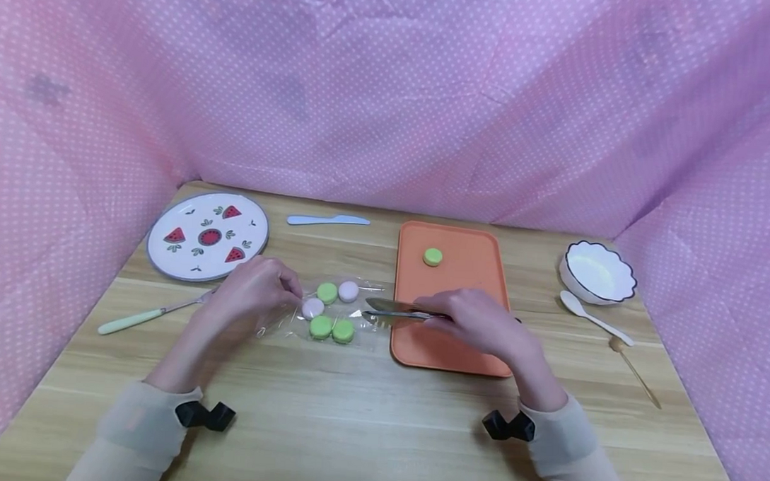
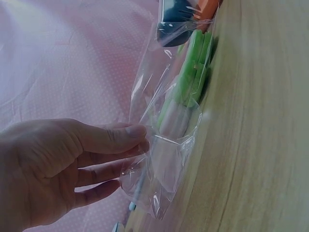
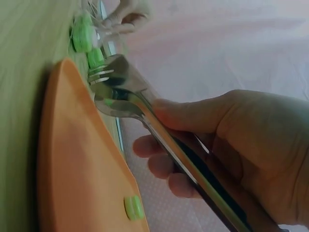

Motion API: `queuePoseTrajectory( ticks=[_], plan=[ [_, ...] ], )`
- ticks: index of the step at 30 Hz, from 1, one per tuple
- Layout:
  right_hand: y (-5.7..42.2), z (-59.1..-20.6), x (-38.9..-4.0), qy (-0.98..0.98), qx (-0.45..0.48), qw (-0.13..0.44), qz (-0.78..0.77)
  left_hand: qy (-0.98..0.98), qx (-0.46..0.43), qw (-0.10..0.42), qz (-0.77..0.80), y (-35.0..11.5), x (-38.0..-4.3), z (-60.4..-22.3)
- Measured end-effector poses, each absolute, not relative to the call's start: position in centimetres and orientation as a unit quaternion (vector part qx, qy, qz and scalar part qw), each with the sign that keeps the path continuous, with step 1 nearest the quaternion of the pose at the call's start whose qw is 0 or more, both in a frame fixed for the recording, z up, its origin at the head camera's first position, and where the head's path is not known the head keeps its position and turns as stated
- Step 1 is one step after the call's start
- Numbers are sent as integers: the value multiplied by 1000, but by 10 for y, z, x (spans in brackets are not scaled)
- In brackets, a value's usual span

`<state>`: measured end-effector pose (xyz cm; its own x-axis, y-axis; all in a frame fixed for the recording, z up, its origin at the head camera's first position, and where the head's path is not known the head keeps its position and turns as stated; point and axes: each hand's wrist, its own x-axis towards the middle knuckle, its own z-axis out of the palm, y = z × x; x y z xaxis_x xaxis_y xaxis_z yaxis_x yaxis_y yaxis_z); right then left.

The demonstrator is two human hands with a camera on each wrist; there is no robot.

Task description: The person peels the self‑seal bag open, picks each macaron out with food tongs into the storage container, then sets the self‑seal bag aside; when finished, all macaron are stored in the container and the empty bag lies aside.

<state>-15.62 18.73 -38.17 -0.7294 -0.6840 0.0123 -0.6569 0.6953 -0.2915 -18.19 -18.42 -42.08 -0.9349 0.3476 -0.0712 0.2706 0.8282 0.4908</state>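
Observation:
My left hand (image 1: 256, 289) pinches the end of a clear plastic bag (image 2: 164, 164) between thumb and fingers. Inside it lie three green macarons (image 1: 326, 292) and two pale lilac macarons (image 1: 348, 291). In my right hand (image 1: 468, 321) are metal serving tongs (image 3: 161, 137), one tip slotted like a fork and the other rounded like a spoon. Their tips are slightly apart at the bag's right end, and no macaron shows between them. One green macaron (image 1: 432, 257) rests on the orange tray (image 1: 451, 352) beneath my right hand.
A watermelon-patterned plate (image 1: 187, 255) stands far left, with a green-handled utensil (image 1: 134, 321) before it. Behind the bag lies a blue knife (image 1: 328, 220). To the right are a scalloped white bowl (image 1: 590, 290), a white spoon (image 1: 589, 315) and a thin gold spoon (image 1: 638, 373).

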Motion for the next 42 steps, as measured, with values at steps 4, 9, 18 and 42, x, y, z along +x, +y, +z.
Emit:
queuePoseTrajectory(
  ticks=[4,9,18,42],
  plan=[
    [176,-380,-155,923,-363,45,-117,953,166,75,242,-185,-184,-418],
    [169,-377,-156,927,-355,47,-108,952,161,89,245,-185,-184,-415],
    [157,-378,-158,932,-357,8,-67,952,158,93,247,-184,-186,-412],
    [136,-385,-172,945,-324,9,-42,959,178,67,211,-182,-189,-413]
  ],
)
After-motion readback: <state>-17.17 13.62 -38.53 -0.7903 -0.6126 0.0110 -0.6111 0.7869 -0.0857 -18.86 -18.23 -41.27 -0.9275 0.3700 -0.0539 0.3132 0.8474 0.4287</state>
